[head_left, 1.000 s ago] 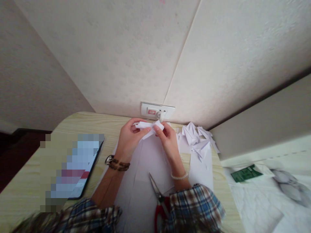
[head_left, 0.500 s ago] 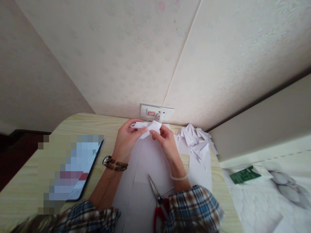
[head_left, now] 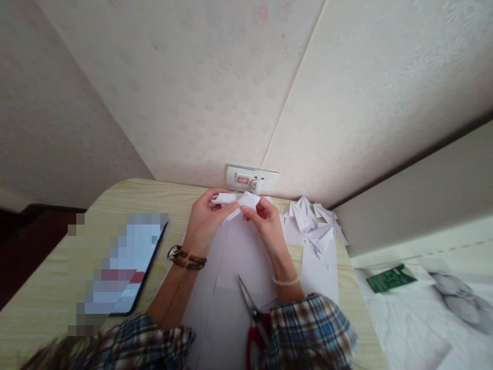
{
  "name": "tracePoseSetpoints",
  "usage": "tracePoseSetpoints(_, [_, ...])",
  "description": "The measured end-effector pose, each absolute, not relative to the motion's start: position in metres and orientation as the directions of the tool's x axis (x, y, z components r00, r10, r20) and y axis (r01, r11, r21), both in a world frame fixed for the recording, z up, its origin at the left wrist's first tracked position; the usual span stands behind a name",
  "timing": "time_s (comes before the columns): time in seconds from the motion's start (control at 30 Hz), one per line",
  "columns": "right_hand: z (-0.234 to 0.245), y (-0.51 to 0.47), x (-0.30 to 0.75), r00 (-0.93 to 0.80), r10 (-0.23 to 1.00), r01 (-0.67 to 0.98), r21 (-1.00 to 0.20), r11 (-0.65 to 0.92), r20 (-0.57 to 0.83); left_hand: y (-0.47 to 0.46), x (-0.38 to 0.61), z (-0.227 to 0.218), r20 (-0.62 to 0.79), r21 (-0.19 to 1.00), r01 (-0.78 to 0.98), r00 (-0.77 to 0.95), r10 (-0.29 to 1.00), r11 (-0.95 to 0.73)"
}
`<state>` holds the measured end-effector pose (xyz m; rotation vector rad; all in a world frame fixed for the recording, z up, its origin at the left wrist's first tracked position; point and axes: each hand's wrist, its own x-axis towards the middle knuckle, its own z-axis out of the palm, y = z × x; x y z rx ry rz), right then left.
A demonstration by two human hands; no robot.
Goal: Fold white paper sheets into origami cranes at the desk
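Note:
Between both hands, near the far edge of the table, is a small piece of folded white paper (head_left: pixel 248 199). My left hand (head_left: pixel 206 218) pinches its left side, thumb on the near face. My right hand (head_left: pixel 265 221) grips the right end between thumb and fingers. Some fingertips are hidden behind the paper. White paper sheets (head_left: pixel 234 267) lie flat beneath my hands. On them, by my right forearm, rest scissors with red handles (head_left: pixel 252 313); the sleeve covers part of the handles.
Several folded paper pieces (head_left: pixel 311 223) are heaped at the table's back right. A tablet-like screen (head_left: pixel 138 262), partly blurred out, sits on the left. A wall socket (head_left: pixel 252 178) with a plug is just behind the table. A green packet (head_left: pixel 391 278) lies beyond the right edge.
Both hands keep their hold on the folded paper, with hardly any finger movement. The whole view has shifted slightly, so everything appears a little further right.

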<state>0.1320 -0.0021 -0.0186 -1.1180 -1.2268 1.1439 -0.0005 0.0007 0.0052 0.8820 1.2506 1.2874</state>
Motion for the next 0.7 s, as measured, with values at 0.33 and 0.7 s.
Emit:
tracePoseSetpoints(0.33, [-0.0159,-0.0056,0.1355,0.004,0.986,-0.018,-0.985,0.169,0.169,-0.0006,0.0001,0.0067,-0.155,0.957,-0.264,-0.113,0.981,0.120])
tracePoseSetpoints(0.7, [-0.0172,-0.0088,0.1371,0.059,0.983,0.062,-0.984,0.168,0.172,-0.0016,0.0009,0.0089,-0.053,0.982,-0.185,-0.060,0.997,0.041])
